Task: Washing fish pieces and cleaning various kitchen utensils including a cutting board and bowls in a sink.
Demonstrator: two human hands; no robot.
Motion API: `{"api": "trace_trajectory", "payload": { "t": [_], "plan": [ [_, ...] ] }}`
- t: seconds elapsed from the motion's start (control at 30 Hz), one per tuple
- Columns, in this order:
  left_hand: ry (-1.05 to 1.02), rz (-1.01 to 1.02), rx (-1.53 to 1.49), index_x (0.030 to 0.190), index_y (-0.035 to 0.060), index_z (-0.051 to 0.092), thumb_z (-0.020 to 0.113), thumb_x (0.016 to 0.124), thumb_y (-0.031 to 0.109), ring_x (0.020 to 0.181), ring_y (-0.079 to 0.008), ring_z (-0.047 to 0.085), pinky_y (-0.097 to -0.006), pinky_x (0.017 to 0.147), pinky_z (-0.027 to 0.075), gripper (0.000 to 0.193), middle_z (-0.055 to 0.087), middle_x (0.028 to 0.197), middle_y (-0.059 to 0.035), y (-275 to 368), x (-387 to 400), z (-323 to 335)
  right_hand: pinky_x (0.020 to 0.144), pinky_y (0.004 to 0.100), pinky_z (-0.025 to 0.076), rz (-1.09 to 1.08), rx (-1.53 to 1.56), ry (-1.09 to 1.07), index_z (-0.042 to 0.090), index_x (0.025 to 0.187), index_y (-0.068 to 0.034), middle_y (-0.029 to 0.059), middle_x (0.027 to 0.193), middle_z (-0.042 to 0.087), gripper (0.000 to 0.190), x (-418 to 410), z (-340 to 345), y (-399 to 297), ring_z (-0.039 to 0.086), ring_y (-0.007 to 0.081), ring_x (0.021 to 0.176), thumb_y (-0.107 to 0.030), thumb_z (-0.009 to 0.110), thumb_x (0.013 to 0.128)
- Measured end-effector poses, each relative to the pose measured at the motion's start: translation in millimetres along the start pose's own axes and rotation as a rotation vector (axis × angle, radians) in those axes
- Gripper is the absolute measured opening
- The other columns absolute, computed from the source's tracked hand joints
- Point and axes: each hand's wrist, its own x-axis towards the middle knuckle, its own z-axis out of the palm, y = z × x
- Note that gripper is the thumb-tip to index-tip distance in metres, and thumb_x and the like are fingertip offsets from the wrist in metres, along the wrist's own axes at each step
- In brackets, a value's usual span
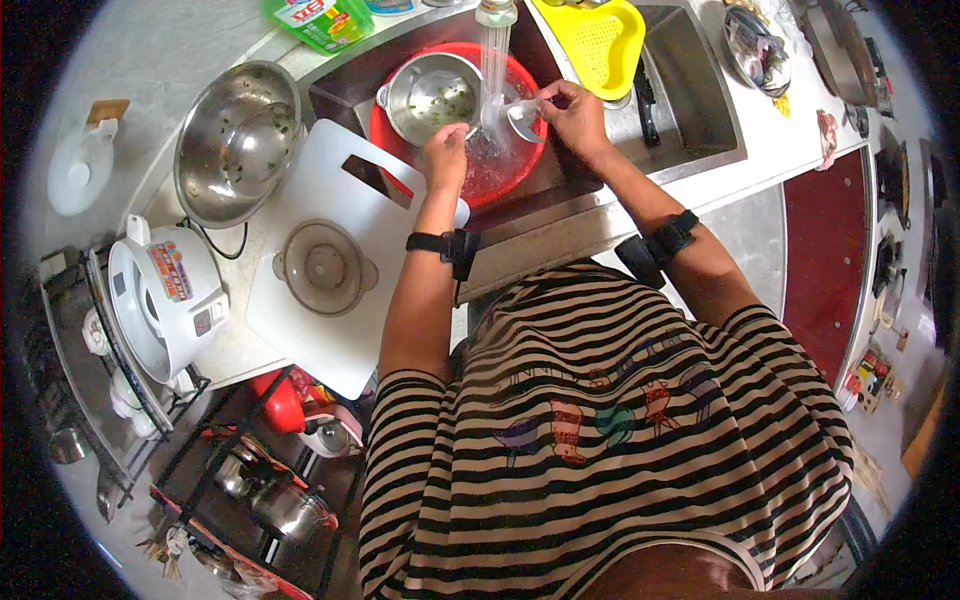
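Note:
A red plastic basin [534, 159] stands in the sink under a running tap [496, 13], with water in it. Within its left side sits a small stainless-steel pot [427, 105], holding water and bits of green leaf. The fingers of my left hand [446, 159] are pinched at the near right rim of this pot. My right hand [576, 120] grips a shiny rounded utensil [525, 122], perhaps a ladle or spoon, beside the falling water. Splashing hides part of that utensil.
A white cutting board [330, 157] bearing a brownish glass lid [324, 268] overlaps the sink's left edge. Left are a steel bowl [236, 146] and white cooker [169, 292]. A yellow strainer [600, 45] and knife [646, 105] lie right; beyond is a fish dish [757, 52].

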Motion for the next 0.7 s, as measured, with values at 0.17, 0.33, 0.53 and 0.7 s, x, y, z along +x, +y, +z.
{"api": "trace_trajectory", "payload": {
  "t": [0.17,0.33,0.53,0.7],
  "plan": [
    [-0.151,-0.029,0.078,0.084,0.0026,0.066,0.061,0.086,0.028,0.064,-0.0077,0.053,-0.0229,0.06,0.043,0.025,0.065,0.077,-0.0041,15,-27,-17,0.062,0.0262,0.052,0.378,0.579,0.04,0.062,0.082,0.002,0.0102,0.075,0.066,0.007,3,13,27,0.064,0.0147,0.065,-0.002,0.066,0.077],
    [-0.51,-0.269,-0.194,0.106,0.0035,0.058,0.055,0.088,0.043,0.09,-0.0149,0.061,-0.0283,0.078,0.048,0.043,0.064,0.099,-0.0061,55,-72,16,0.07,0.028,0.055,0.565,0.877,0.044,0.057,0.087,0.003,0.0102,0.084,0.062,0.005,-4,24,8,0.064,0.0185,0.075,0.002,0.059,0.083],
    [-0.364,-0.42,-0.772,0.12,0.011,0.048,0.047,0.093,0.043,0.104,-0.0157,0.051,-0.0341,0.086,0.043,0.042,0.053,0.115,-0.0039,66,-58,47,0.058,0.0235,0.047,0.37,0.595,0.071,0.062,0.08,-0.001,0.0033,0.071,0.062,0.007,-23,35,-33,0.057,0.0088,0.064,-0.005,0.067,0.077],
    [-0.323,-0.441,-1.073,0.106,0.0108,0.054,0.049,0.093,0.037,0.095,-0.0173,0.052,-0.034,0.081,0.044,0.03,0.057,0.102,-0.0032,57,-40,49,0.058,0.0234,0.046,0.254,0.478,0.033,0.061,0.08,-0.002,0.0032,0.074,0.061,0.006,-29,33,-43,0.057,0.0087,0.065,-0.004,0.066,0.077]
  ]
}}
